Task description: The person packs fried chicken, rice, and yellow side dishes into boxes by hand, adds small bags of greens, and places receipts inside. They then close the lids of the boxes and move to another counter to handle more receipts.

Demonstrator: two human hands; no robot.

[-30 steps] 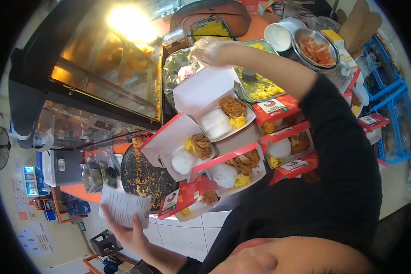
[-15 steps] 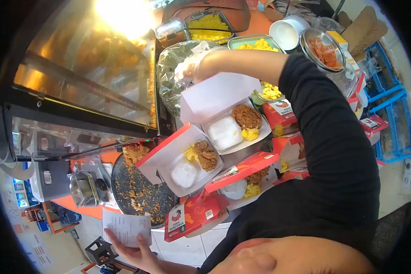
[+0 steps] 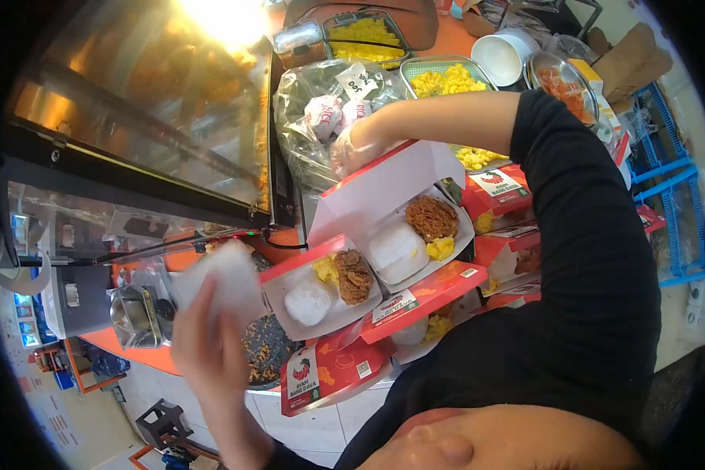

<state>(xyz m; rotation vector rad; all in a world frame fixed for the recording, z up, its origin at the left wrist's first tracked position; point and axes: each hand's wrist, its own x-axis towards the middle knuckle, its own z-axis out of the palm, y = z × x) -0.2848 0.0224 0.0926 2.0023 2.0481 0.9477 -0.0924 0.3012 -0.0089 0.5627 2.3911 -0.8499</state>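
Observation:
My left hand [image 3: 211,345] pinches a white paper slip [image 3: 223,286], blurred, over the dark round tray. My right hand [image 3: 351,150], in a clear plastic glove, reaches across to an open plastic bag [image 3: 294,94]. In that bag sit wrapped rice portions [image 3: 323,116] with printed red lettering. The hand is close beside them; its fingers are partly hidden by a raised box lid. Below it stand open red-and-white meal boxes [image 3: 337,329], holding white wrapped rice [image 3: 308,302], fried chicken [image 3: 431,217] and yellow pieces [image 3: 440,248].
A lit glass display case [image 3: 149,117] fills the upper left. Trays of yellow pieces [image 3: 446,80], a white tub [image 3: 500,61] and a metal bowl of orange-red pieces [image 3: 564,88] line the back. More red boxes [image 3: 497,192] stand beside my right arm. Crumbs cover the round tray [image 3: 266,348].
My left hand has risen with the paper slip, which blurs. My right hand has drawn back from the bag, downward and to the right, uncovering the wrapped rice portions. The whole view has shifted slightly.

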